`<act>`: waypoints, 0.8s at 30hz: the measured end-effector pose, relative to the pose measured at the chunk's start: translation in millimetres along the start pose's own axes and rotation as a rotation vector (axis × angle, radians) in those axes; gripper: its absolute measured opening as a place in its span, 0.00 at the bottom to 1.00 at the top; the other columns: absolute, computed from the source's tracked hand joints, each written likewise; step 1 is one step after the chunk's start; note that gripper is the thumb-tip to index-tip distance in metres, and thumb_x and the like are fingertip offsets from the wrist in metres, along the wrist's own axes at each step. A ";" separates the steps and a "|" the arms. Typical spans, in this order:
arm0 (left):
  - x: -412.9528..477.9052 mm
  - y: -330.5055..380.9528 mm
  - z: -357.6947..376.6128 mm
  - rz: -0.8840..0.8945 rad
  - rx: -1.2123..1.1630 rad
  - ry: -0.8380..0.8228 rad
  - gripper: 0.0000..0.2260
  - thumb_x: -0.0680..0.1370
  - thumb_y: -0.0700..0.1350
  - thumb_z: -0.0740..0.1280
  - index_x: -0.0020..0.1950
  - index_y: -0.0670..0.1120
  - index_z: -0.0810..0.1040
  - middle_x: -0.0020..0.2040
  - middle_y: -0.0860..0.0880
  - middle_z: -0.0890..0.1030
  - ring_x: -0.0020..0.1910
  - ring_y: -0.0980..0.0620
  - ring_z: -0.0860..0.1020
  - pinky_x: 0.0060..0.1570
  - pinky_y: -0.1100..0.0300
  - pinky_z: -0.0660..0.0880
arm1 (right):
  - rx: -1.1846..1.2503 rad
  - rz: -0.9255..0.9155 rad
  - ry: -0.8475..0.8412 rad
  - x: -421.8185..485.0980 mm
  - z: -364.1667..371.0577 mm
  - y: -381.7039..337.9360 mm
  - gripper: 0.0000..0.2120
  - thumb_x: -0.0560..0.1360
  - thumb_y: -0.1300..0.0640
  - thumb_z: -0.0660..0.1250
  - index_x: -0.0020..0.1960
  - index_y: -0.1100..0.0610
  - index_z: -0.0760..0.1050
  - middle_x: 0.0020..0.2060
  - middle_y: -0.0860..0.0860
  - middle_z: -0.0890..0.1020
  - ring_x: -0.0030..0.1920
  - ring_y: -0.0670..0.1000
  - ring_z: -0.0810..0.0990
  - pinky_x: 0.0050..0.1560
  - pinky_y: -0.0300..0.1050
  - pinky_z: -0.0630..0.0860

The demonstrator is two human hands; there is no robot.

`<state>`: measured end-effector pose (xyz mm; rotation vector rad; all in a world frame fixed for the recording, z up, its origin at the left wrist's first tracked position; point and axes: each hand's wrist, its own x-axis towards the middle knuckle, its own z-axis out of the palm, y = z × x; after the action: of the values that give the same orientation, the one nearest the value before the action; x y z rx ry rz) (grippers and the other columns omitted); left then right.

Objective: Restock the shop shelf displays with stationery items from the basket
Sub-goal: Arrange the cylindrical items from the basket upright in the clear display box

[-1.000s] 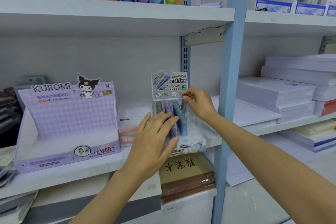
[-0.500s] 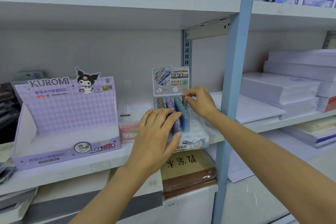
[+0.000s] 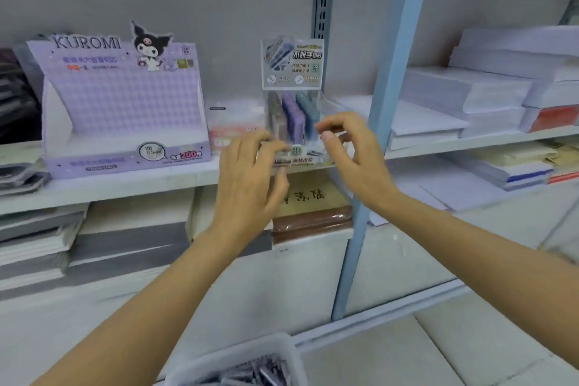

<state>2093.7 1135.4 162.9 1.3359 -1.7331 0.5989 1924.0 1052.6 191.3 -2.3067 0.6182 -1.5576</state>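
A clear display box (image 3: 293, 94) with a printed header card holds grey, purple and blue lead cases and stands at the front of the middle shelf (image 3: 131, 185). My left hand (image 3: 250, 178) is at its lower front edge, fingers relaxed and fingertips against the box's base. My right hand (image 3: 347, 150) hovers at the box's lower right front corner, fingers loosely curled with nothing plainly between them; both hands are blurred. The white basket (image 3: 238, 360) with several dark wrapped items shows at the bottom edge.
A purple Kuromi display box (image 3: 122, 103) stands left of the clear box, with a small pink and white pack (image 3: 235, 125) between them. A blue upright post (image 3: 382, 103) rises just right of my right hand. Paper stacks (image 3: 470, 97) fill the right-hand shelves, and notebooks lie below.
My right hand has come down from the header card to the box's lower right corner. My left hand has slid off the cases to the front base. The view tilted down, revealing the basket.
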 end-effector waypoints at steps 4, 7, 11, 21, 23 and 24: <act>-97.8 -7.3 15.8 -0.042 -0.119 -0.107 0.07 0.75 0.41 0.60 0.50 0.42 0.76 0.46 0.47 0.76 0.44 0.47 0.73 0.42 0.54 0.68 | 0.062 -0.057 -0.302 -74.1 45.2 -8.6 0.04 0.78 0.62 0.63 0.50 0.60 0.76 0.43 0.50 0.78 0.43 0.46 0.75 0.44 0.40 0.72; -186.4 -25.7 34.1 -0.268 -0.159 -0.405 0.05 0.75 0.39 0.64 0.49 0.45 0.77 0.43 0.50 0.76 0.43 0.48 0.75 0.39 0.57 0.69 | 0.069 0.085 -0.560 -129.6 92.2 7.8 0.04 0.79 0.61 0.63 0.50 0.57 0.77 0.42 0.46 0.78 0.40 0.41 0.73 0.41 0.36 0.71; -298.3 -52.7 55.8 -0.523 -0.127 -0.806 0.08 0.79 0.43 0.62 0.56 0.51 0.77 0.52 0.54 0.77 0.55 0.53 0.75 0.47 0.62 0.70 | -0.006 0.273 -0.936 -207.1 151.7 54.7 0.07 0.79 0.58 0.63 0.53 0.58 0.79 0.47 0.52 0.80 0.44 0.49 0.77 0.47 0.44 0.73; -408.1 -85.7 120.9 -0.735 -0.090 -1.038 0.21 0.84 0.46 0.56 0.77 0.47 0.61 0.76 0.50 0.63 0.74 0.52 0.62 0.72 0.60 0.56 | -0.230 0.793 -1.092 -359.7 222.0 130.2 0.05 0.81 0.57 0.59 0.52 0.58 0.71 0.49 0.59 0.79 0.45 0.55 0.77 0.40 0.43 0.63; -413.3 -88.5 133.2 -0.763 -0.110 -1.049 0.21 0.84 0.47 0.56 0.77 0.46 0.61 0.77 0.49 0.62 0.75 0.50 0.60 0.73 0.59 0.55 | -0.242 0.834 -1.075 -372.4 228.3 136.1 0.06 0.81 0.58 0.61 0.54 0.60 0.72 0.49 0.59 0.79 0.48 0.58 0.78 0.41 0.45 0.66; -415.5 -89.2 137.9 -0.777 -0.109 -1.045 0.21 0.83 0.48 0.57 0.76 0.46 0.63 0.76 0.49 0.64 0.74 0.49 0.61 0.73 0.58 0.56 | -0.250 0.840 -1.081 -376.4 231.4 137.7 0.06 0.80 0.58 0.62 0.54 0.60 0.72 0.49 0.59 0.79 0.48 0.58 0.78 0.42 0.45 0.67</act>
<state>2162.5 1222.3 -269.9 2.2557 -1.6863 -0.7550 1991.1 1121.4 -261.4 -2.1324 1.2120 0.1674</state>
